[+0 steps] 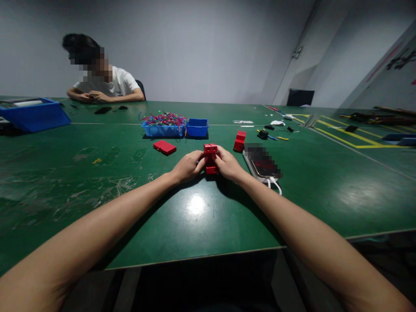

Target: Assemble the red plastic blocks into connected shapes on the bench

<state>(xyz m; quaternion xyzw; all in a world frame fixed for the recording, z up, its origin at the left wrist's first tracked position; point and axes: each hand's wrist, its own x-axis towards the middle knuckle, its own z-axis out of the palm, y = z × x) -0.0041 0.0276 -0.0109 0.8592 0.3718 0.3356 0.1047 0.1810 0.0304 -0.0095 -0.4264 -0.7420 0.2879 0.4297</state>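
Note:
Between both hands, at the middle of the green table (195,229), a red block-like piece (210,150) with two small dark holes in its upper part is held upright. My left hand (189,166) grips its left side, the thumb pressed against it. From the right, my right hand (229,163) closes on the same piece, its thumb also on the front. Some fingers are hidden behind it. Just beyond my right hand stands a similar red piece (239,141). A flat red rectangular piece (164,147) lies beyond my left hand.
A phone (261,161) with white cables lies right of my right hand. Farther back are a blue bin of colourful wires (165,125), a smaller blue bin (197,128) and pliers (281,138). A large blue bin (42,115) stands left. Across the table sits a person (120,82).

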